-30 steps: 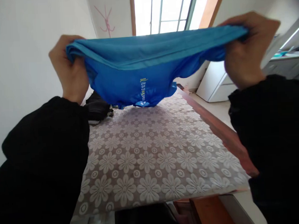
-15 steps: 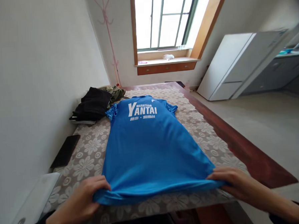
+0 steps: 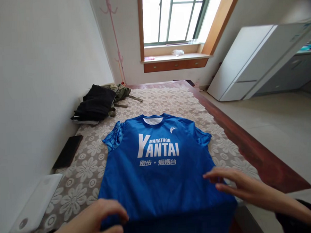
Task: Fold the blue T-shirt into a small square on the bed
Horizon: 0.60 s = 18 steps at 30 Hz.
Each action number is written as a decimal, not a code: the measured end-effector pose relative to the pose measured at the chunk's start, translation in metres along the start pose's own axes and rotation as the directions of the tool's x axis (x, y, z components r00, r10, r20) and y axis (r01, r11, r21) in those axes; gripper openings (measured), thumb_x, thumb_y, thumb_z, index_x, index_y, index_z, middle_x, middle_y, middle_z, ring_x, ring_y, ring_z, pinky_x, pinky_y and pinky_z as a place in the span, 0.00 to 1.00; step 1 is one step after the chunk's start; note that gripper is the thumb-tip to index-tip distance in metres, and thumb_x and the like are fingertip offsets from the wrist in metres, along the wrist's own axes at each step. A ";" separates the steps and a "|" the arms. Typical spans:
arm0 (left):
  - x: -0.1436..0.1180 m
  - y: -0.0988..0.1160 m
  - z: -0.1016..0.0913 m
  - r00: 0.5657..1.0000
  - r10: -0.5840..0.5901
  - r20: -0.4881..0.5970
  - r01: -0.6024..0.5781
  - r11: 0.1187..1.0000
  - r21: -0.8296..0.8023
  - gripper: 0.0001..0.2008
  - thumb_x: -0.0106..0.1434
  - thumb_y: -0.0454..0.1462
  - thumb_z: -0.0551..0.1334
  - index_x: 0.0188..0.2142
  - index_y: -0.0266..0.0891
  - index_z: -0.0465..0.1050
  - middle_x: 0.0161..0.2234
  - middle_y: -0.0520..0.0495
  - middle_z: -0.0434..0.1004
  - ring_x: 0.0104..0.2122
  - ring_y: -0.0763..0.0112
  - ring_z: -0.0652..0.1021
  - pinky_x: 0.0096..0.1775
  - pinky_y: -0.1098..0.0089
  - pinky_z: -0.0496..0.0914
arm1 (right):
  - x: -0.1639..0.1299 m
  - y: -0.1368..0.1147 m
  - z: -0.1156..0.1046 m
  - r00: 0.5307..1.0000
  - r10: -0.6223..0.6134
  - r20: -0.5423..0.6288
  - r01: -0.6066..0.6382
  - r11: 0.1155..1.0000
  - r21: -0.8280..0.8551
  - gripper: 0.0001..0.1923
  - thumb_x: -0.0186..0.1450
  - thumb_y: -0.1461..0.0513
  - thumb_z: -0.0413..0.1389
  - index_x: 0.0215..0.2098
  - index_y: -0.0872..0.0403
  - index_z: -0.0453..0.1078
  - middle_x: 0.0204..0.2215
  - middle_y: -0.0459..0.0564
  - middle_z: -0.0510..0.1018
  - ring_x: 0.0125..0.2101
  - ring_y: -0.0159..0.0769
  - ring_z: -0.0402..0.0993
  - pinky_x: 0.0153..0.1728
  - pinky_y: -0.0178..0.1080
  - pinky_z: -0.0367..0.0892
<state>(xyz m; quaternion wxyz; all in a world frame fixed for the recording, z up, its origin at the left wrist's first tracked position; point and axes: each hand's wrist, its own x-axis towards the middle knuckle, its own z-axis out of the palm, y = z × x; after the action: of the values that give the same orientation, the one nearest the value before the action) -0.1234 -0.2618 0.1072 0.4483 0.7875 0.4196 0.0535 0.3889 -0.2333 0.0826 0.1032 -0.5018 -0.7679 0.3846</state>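
Observation:
A blue T-shirt [image 3: 159, 186] lies front side up on the patterned tablecloth [image 3: 73, 197], its collar pointing away from me. White lettering reads "Marathon Yantai" across the chest. The lower part of the shirt drops over the near edge, and its hem is out of sight. My left hand [image 3: 98, 222] is at the shirt's lower left, thumb and fingers apart, with no cloth between them. Over the lower right side, my right hand [image 3: 229, 182] has its fingers stretched out and its thumb apart, close to the fabric.
A black folded garment [image 3: 96, 102] and an olive strapped item [image 3: 121, 92] lie by the left wall. Nearer are a dark flat slab [image 3: 68, 151] and a white panel [image 3: 35, 204]. A pink coat stand [image 3: 114, 35] and a white fridge [image 3: 249, 63] stand farther off.
The shirt has slid toward me, so its lower part now hangs over the near edge. Both hands have let go of the hem, and their fingers have opened.

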 end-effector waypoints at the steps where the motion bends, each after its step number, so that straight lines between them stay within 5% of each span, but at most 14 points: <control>1: 0.022 0.005 -0.011 0.998 0.017 -0.060 -0.015 0.999 0.034 0.15 0.69 0.48 0.62 0.53 0.53 0.78 0.50 0.48 0.82 0.49 0.62 0.81 0.54 0.65 0.74 | 0.028 -0.001 -0.010 0.995 -0.078 -0.056 0.075 0.996 -0.042 0.21 0.72 0.48 0.54 0.57 0.45 0.76 0.50 0.55 0.82 0.51 0.49 0.79 0.52 0.49 0.75; 5: 0.124 0.006 -0.041 0.956 0.197 -0.217 -0.147 0.962 0.228 0.21 0.72 0.47 0.57 0.61 0.46 0.71 0.65 0.42 0.70 0.66 0.57 0.69 0.67 0.55 0.63 | 0.128 -0.001 -0.025 0.925 -0.236 -0.298 0.152 0.948 -0.280 0.26 0.74 0.48 0.49 0.66 0.46 0.67 0.64 0.55 0.71 0.64 0.51 0.67 0.66 0.56 0.62; 10: 0.221 -0.037 -0.066 0.912 0.038 -0.409 0.129 0.919 0.373 0.29 0.73 0.50 0.53 0.70 0.44 0.60 0.73 0.38 0.53 0.73 0.45 0.50 0.68 0.34 0.44 | 0.202 0.012 -0.018 0.933 -0.178 -0.314 0.013 0.886 -0.464 0.31 0.75 0.47 0.44 0.72 0.48 0.58 0.72 0.54 0.59 0.71 0.53 0.52 0.69 0.59 0.53; 14: 0.238 -0.076 -0.084 0.822 -0.182 -0.540 0.394 0.866 0.307 0.37 0.71 0.56 0.49 0.74 0.44 0.49 0.75 0.39 0.45 0.74 0.40 0.44 0.67 0.30 0.40 | 0.227 0.028 -0.012 0.937 0.028 -0.348 -0.208 0.846 -0.491 0.37 0.73 0.41 0.40 0.75 0.47 0.51 0.75 0.52 0.52 0.73 0.61 0.43 0.68 0.68 0.46; 18: 0.219 -0.099 -0.094 0.772 -0.285 -0.568 0.529 0.783 0.326 0.43 0.68 0.63 0.46 0.75 0.48 0.45 0.76 0.43 0.41 0.73 0.33 0.40 0.63 0.23 0.35 | 0.238 0.039 -0.012 0.939 0.028 -0.343 -0.218 0.818 -0.532 0.40 0.72 0.39 0.38 0.76 0.45 0.48 0.76 0.49 0.49 0.73 0.62 0.38 0.69 0.69 0.38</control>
<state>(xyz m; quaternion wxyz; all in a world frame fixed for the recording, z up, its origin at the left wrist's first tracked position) -0.0865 -0.0196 0.0248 0.1234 0.7174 0.6841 0.0462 0.3088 -0.0172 0.0092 0.0486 -0.6144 -0.7851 0.0610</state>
